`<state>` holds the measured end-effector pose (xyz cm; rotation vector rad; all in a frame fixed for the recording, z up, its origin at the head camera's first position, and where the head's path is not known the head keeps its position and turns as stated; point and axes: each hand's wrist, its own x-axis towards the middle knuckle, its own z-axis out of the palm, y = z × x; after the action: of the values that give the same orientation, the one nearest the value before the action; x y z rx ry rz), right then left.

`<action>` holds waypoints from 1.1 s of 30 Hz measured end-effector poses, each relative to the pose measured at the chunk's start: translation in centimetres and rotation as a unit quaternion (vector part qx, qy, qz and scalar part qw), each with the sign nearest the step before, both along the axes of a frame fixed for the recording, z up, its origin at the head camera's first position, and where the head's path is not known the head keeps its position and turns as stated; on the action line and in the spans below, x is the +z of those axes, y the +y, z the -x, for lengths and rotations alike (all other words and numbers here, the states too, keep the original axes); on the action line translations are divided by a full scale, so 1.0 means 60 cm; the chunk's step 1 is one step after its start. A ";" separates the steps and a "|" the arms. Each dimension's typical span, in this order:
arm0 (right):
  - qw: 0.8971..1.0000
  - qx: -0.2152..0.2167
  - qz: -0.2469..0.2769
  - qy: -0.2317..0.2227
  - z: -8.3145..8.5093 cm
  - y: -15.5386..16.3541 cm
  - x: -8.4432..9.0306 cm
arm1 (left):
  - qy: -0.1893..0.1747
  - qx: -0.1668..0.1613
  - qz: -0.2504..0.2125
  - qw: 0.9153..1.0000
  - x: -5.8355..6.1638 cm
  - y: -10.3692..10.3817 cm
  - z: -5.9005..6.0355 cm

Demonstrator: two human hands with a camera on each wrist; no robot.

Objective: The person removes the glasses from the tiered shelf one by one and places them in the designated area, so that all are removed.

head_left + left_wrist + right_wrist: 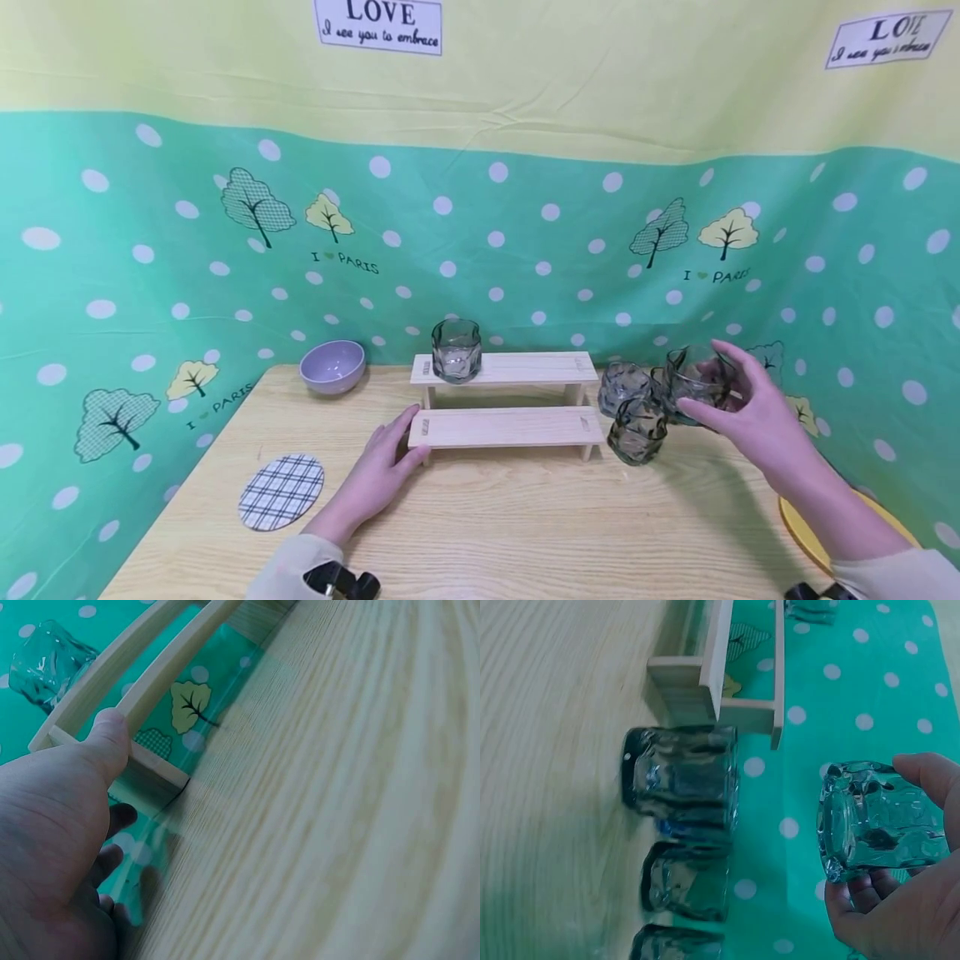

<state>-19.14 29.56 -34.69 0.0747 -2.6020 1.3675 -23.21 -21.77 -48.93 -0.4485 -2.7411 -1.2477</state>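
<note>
- One glass (455, 350) stands on the rack's (510, 427) upper step.
- Right hand (757, 408) grips a second glass (697, 385), lifted; three glasses (637, 429) remain on the table (510, 525).
- Left hand (382, 467), fingers relaxed, steadies the rack.

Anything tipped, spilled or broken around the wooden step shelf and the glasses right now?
Nothing stands out. One glass stands upright on the shelf's top step, three more upright on the table beside it. The right hand holds a lifted glass; the left hand touches the shelf's end.
</note>
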 end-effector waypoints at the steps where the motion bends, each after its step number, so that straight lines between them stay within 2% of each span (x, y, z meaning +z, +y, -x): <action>1: 1.000 -0.002 -0.001 -0.002 -0.002 0.004 -0.002 | -0.001 0.001 0.000 1.000 0.000 0.000 0.000; 6: 0.999 -0.015 -0.015 -0.028 -0.007 0.026 -0.010 | -0.005 0.003 0.002 1.000 -0.001 0.000 0.000; 17: 0.996 -0.016 0.007 -0.092 -0.006 0.065 -0.042 | 0.006 0.001 0.005 1.000 -0.001 0.000 0.002; 28: 0.994 -0.024 -0.045 -0.094 0.007 0.080 -0.080 | 0.007 -0.001 0.008 1.000 0.002 0.001 0.003; 33: 0.992 -0.018 -0.025 -0.123 0.011 0.078 -0.098 | 0.005 -0.001 0.008 1.000 0.001 0.000 0.003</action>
<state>-19.80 34.27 -40.58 -0.1428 -2.8212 1.3779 -23.37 -21.74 -48.89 -0.4569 -2.7456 -1.2221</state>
